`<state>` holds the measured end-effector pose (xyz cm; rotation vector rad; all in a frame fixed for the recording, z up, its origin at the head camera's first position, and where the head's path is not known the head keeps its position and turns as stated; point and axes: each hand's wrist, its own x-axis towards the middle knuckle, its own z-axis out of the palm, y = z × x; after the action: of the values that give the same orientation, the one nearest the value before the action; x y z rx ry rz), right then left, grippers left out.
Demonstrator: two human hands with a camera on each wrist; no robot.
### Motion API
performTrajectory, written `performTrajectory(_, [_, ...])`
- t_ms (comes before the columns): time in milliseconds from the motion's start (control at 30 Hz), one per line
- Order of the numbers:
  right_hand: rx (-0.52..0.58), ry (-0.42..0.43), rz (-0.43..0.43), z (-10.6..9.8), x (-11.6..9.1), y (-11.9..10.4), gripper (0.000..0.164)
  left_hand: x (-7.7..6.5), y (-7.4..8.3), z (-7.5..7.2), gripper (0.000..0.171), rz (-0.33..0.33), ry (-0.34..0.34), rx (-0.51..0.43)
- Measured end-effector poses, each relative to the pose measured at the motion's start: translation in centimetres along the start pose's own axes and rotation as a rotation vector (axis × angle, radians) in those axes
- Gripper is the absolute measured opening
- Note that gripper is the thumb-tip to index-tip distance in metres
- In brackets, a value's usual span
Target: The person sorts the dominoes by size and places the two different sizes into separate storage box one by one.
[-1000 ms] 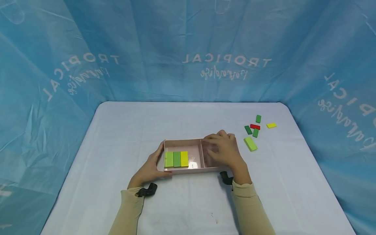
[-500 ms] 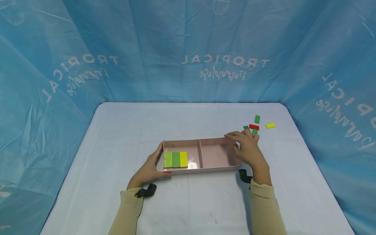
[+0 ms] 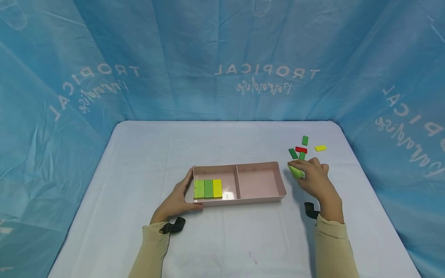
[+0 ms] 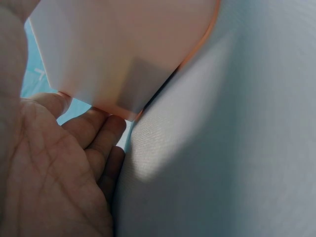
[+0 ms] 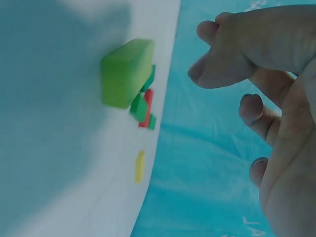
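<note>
Apparently at the pick-up step, the right hand [image 3: 315,180] hovers empty, fingers loosely bent, near a lime-green block [image 5: 121,79] on the white table [image 3: 229,239], beside the pink box [image 3: 260,180] gripped by the left hand [image 3: 177,197]; a thumb-and-finger pinch seems called for next.

Blue curtain [image 3: 187,46] with mirrored white lettering [image 3: 257,69] around a white table [image 3: 156,148]

Soft shadows, small glare in box [image 3: 260,179]
</note>
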<state>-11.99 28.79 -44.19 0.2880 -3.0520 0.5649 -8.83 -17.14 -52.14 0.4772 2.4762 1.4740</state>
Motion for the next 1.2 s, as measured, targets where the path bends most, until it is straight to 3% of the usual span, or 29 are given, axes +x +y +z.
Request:
performTrajectory(467, [-0.017, -0.112, 0.094, 0.3, 1.1, 2.7, 0.064, 0.3, -0.2, 0.1, 0.135, 0.039, -0.013, -0.022])
performTrajectory(833, [0.012, -0.182, 0.109, 0.9, 2.2, 2.8, 0.066, 0.2, 0.1, -0.1, 0.135, 0.032, -0.007, -0.032])
performTrajectory(1200, [-0.007, -0.187, 0.133, 1.0, 2.5, 3.0, 0.067, 0.0, 0.1, -0.1, 0.135, 0.018, 0.001, -0.023])
